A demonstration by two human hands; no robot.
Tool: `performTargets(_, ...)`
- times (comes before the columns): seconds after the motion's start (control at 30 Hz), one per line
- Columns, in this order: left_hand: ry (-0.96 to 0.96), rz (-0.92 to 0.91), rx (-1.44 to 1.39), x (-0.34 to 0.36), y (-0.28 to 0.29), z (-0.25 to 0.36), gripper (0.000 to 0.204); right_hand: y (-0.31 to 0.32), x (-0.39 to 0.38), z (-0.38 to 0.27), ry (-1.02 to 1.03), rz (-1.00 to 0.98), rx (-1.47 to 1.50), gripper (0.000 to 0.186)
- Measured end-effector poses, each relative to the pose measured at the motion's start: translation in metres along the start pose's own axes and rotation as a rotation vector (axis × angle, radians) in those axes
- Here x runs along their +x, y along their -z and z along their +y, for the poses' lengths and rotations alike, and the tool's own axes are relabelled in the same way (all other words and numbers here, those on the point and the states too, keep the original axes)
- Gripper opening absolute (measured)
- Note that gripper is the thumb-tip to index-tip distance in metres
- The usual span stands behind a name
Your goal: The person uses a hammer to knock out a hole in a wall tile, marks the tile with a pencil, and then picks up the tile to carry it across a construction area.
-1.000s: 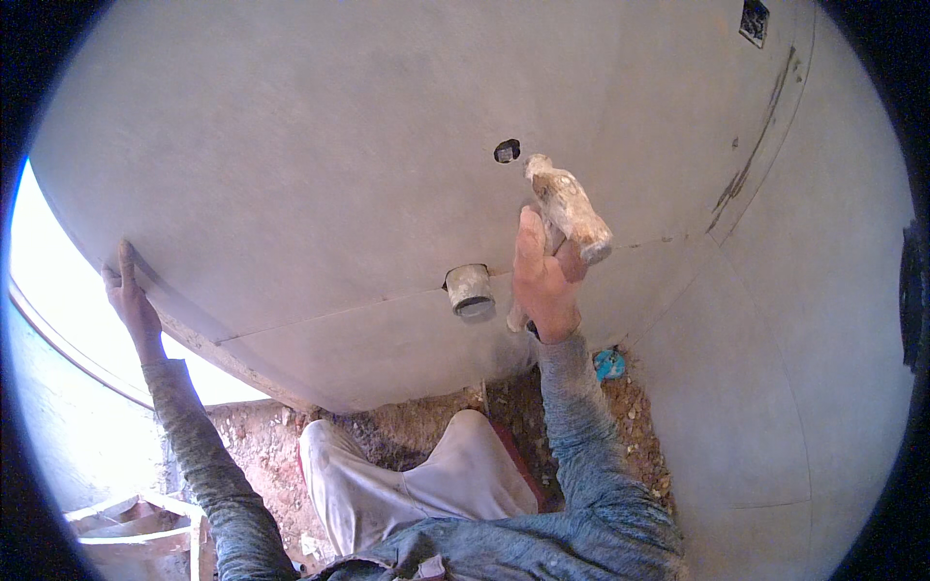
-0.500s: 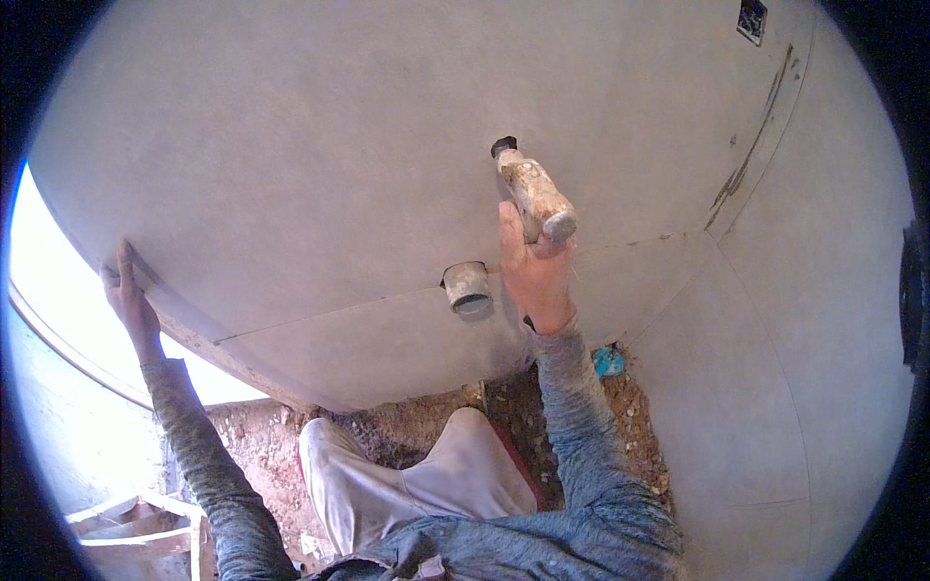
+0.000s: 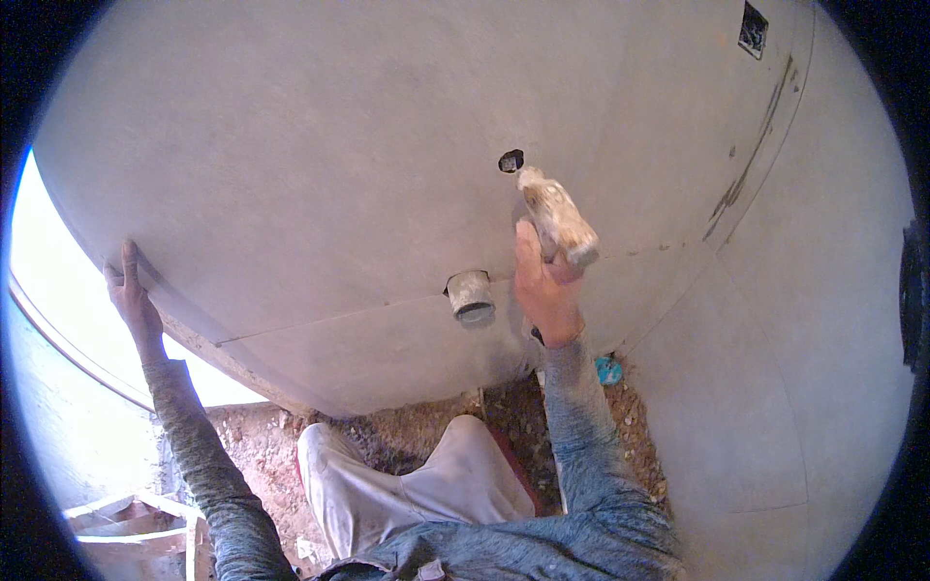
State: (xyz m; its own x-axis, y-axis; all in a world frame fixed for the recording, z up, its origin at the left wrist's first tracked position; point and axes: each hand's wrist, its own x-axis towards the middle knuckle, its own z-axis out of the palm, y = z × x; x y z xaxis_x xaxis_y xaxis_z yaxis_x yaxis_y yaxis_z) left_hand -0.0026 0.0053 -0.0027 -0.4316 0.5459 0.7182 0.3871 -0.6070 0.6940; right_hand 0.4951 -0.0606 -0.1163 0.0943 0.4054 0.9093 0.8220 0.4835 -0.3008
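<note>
A grey panelled wall (image 3: 320, 165) has a small round hole (image 3: 511, 161) and, below it, a short whitish pipe stub (image 3: 473, 295). My right hand (image 3: 545, 290) is shut on a hammer (image 3: 557, 218), crusted pale and brown, whose head sits just below and right of the hole; its handle is mostly hidden behind the hand. At the wall's left edge, my left hand (image 3: 136, 300) rests with index finger stretched up on the surface and other fingers apart at the edge, holding no tool.
A bright opening (image 3: 39, 232) lies beyond the left edge. A white frame (image 3: 136, 537) stands lower left. My knees are above rough reddish ground (image 3: 247, 445), near a small blue object (image 3: 608, 370). A square cutout (image 3: 754, 29) is top right, a dark shape (image 3: 911, 295) far right.
The hammer went up and left over the round hole half a second ago, and is now back down and right, uncovering it. My left hand stays in place.
</note>
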Motion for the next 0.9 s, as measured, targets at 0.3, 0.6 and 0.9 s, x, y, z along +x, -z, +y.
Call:
performTargets(0.3,0.053,0.011,0.028,0.004,0.006,-0.004,0.084,0.009,0.020,-0.018,-0.323,-0.012,0.378,0.019)
performTargets(0.6,0.002,0.030,0.016,-0.002,-0.003,0.007,0.081,0.011,0.022,-0.013,-0.367,-0.127,0.271,0.022)
performTargets(0.9,0.008,0.039,0.076,-0.005,-0.006,0.015,0.086,0.008,0.023,-0.009,-0.262,-0.024,0.275,0.020)
